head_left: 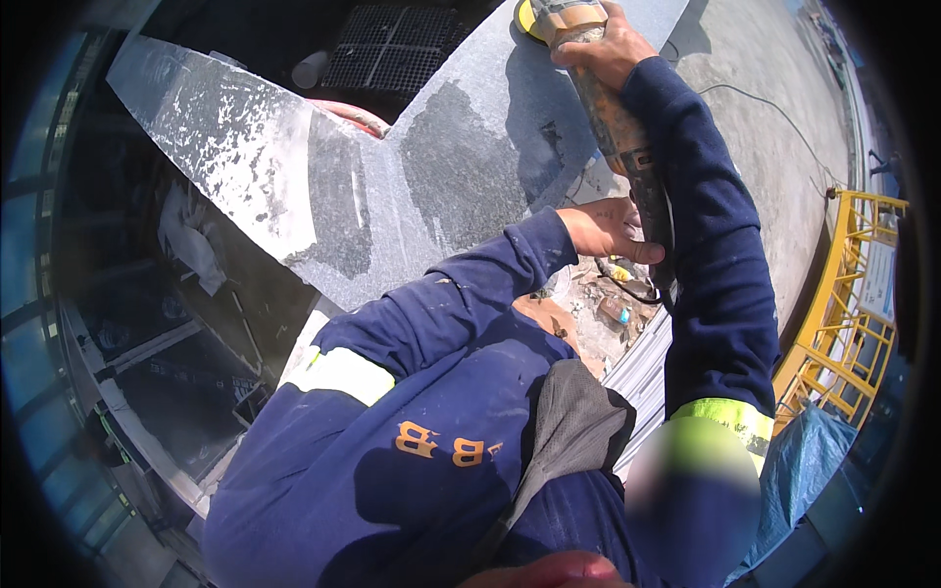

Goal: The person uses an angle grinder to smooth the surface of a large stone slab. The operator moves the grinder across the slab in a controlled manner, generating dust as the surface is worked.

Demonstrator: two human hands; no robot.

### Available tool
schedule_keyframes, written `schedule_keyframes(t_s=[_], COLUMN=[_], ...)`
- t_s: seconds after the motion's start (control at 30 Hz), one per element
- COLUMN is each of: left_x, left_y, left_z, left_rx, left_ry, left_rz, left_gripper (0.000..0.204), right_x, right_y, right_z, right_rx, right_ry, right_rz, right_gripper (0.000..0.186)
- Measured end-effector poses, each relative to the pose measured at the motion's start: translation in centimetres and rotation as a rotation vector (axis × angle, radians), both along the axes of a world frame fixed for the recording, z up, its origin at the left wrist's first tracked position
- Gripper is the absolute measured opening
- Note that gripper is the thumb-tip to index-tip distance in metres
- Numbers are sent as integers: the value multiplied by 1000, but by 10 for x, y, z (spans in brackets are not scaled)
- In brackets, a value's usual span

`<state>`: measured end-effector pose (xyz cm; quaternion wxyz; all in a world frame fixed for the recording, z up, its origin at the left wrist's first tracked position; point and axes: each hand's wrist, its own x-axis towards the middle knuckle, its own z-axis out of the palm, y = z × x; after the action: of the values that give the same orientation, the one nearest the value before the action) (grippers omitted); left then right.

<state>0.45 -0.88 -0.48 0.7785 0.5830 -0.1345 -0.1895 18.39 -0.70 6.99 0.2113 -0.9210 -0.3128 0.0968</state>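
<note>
A worn orange-and-black angle grinder (610, 122) slants across the upper middle of the head view, its yellow-edged disc (530, 20) at the far end, over the slab. Near that head, my right hand (613, 49) is wrapped round the tool's body. My left hand (610, 230) grips the dark rear part, thumb on the near side and some fingers hidden behind it. Beneath lies a grey, angled stone slab (392, 186) with dark wet-looking patches and white residue on its left arm. The disc's contact with the stone cannot be made out.
Rubble and scraps (603, 309) lie below my left hand. A cable (774, 103) runs over the concrete floor (784, 59) at right, near a yellow metal frame (848, 284) and blue tarp (809, 456). A reddish hose (351, 115) and dark grid panel (387, 49) sit beyond the slab.
</note>
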Motion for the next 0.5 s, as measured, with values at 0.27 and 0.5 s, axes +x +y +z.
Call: schedule_keyframes(t_s=[0.27, 0.5], left_x=[-10, -13], left_y=[-7, -9], left_z=[-16, -16], left_rx=[984, 1052], left_ry=[-160, -164], left_rz=[-160, -150], left_gripper=[74, 67], right_x=[3, 2], right_y=[14, 15], right_z=[4, 9], right_rx=[-11, -14], right_ry=[37, 41], right_rz=[28, 27], right_gripper=[99, 99])
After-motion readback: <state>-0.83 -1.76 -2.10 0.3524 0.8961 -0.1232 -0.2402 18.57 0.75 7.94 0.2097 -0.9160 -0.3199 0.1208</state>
